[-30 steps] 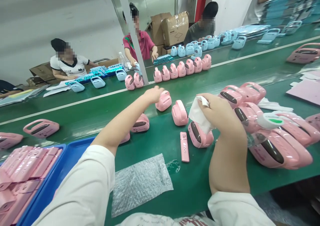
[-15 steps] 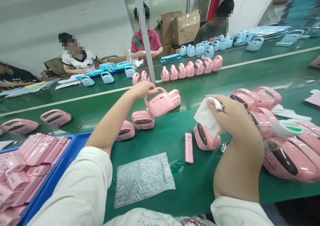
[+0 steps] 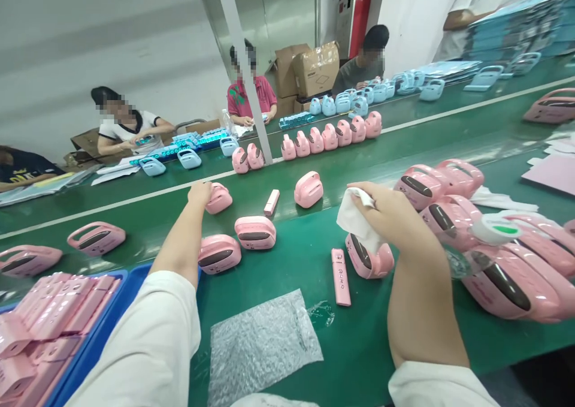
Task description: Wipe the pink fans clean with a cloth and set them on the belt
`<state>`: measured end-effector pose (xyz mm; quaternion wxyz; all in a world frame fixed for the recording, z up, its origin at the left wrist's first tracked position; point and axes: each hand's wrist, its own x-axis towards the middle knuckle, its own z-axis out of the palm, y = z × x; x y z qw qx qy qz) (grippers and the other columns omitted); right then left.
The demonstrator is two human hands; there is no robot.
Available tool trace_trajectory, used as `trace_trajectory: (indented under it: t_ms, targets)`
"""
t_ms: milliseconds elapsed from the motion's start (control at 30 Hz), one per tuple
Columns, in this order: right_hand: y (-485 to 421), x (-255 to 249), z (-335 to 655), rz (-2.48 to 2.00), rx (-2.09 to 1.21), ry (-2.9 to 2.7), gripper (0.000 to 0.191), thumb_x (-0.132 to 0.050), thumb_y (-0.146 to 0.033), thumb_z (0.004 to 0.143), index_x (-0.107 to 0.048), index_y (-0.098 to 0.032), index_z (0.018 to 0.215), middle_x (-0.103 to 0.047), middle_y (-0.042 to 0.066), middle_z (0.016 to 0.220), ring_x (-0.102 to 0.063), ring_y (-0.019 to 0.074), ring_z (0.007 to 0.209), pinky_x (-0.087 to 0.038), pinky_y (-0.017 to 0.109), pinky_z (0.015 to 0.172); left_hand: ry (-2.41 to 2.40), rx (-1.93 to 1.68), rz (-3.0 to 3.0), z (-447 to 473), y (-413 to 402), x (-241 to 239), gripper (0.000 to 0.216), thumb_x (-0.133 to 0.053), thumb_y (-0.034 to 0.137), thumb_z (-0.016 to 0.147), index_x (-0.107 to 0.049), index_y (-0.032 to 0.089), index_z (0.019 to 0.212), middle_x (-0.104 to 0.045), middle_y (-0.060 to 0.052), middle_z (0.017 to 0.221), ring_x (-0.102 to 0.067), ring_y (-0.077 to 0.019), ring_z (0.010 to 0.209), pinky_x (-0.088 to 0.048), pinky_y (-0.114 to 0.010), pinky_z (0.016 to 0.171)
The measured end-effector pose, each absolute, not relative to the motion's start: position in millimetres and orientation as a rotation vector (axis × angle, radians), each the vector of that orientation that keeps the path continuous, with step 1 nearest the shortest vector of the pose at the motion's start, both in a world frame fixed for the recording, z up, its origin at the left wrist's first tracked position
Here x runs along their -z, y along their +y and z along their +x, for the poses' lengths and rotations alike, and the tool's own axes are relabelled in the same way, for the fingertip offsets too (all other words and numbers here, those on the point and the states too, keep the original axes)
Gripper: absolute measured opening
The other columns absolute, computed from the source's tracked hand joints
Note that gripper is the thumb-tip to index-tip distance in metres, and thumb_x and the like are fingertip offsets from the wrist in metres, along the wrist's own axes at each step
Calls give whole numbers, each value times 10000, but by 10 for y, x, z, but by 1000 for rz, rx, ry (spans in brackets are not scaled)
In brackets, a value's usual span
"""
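My left hand (image 3: 200, 192) reaches out over the green belt (image 3: 287, 257) and rests on the handle of a pink handled device (image 3: 219, 198) standing on the belt. My right hand (image 3: 389, 212) is closed around a white wipe cloth (image 3: 357, 218), held just above another pink device (image 3: 369, 257). A slim pink remote (image 3: 341, 268) lies beside that device. Two more pink devices (image 3: 255, 232) lie between my arms. A second small pink remote (image 3: 271, 202) and one more pink device (image 3: 308, 189) sit further out.
A heap of pink devices (image 3: 485, 239) fills the right side. A blue tray (image 3: 96, 341) of pink remotes sits at the lower left. A bubble-wrap bag (image 3: 263, 344) lies near the front edge. Several people sit across the line behind rows of pink and blue devices (image 3: 330, 136).
My left hand lifted a pink device by its handle, carried it left and set it down farther left on the belt. My right hand kept holding the cloth in place.
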<state>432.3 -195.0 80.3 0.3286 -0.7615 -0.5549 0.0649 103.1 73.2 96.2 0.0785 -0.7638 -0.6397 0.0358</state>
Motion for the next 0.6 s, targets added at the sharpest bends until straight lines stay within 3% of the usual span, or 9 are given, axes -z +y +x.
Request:
trace_trajectory:
  t_ms: [100,167,233,300,400,467,600]
  targets:
    - [-1948,-812,4321,-2016,-175,-1448,376,-413,-349,935,-666,-258,1198,-728,79,1123,-670,315,1017,-510,418,811,-1829,-127,-2337,1074,790,-1023,464,-483,460,975,-672,38,938,-660,-78,792,-626,-209,871,-474,-298,818]
    - [-1956,-819,4320,-2004,-176,-1444,381,-411,-356,938,-661,-259,1209,-724,75,1143,-666,315,1034,-506,426,837,-1753,-126,-2378,1235,810,-1090,418,-527,403,958,-653,22,1072,-671,-133,982,-629,-253,948,-488,-337,843]
    - [-1966,-826,4315,-1989,-173,-1442,385,-406,-374,943,-663,-258,1205,-722,73,1149,-668,311,1026,-507,428,842,-1635,-89,-2434,1511,718,-1077,385,-511,309,958,-592,71,1250,-599,-180,1239,-596,-301,1106,-484,-380,907]
    - [-1974,-832,4305,-1987,-170,-1443,382,-413,-379,940,-670,-254,1193,-722,77,1144,-671,308,1013,-514,420,826,-1407,-44,-2558,1857,439,-920,409,-503,225,940,-545,192,1345,-528,-135,1387,-535,-288,1236,-468,-371,960]
    - [-1981,-832,4289,-1976,-161,-1464,377,-424,-374,928,-678,-248,1177,-721,82,1141,-667,308,1020,-516,416,824,-402,-54,-2912,2355,-285,-449,392,-431,114,939,-611,220,1270,-601,-118,1331,-572,-240,1191,-478,-348,915]
    - [-1986,-828,4283,-1956,-156,-1479,377,-427,-377,919,-680,-245,1167,-721,84,1139,-663,309,1025,-513,424,840,177,-59,-3006,2591,-785,-110,317,-437,178,973,-642,238,1207,-606,-107,1347,-551,-232,1232,-451,-357,957]
    - [-2007,-852,4283,-1947,-203,-1488,415,-418,-400,905,-667,-228,1190,-711,103,1170,-653,310,1042,-504,444,883,274,-122,-3038,2763,-1250,239,228,-456,172,975,-674,230,1008,-711,-76,1096,-613,-178,1061,-426,-335,954]
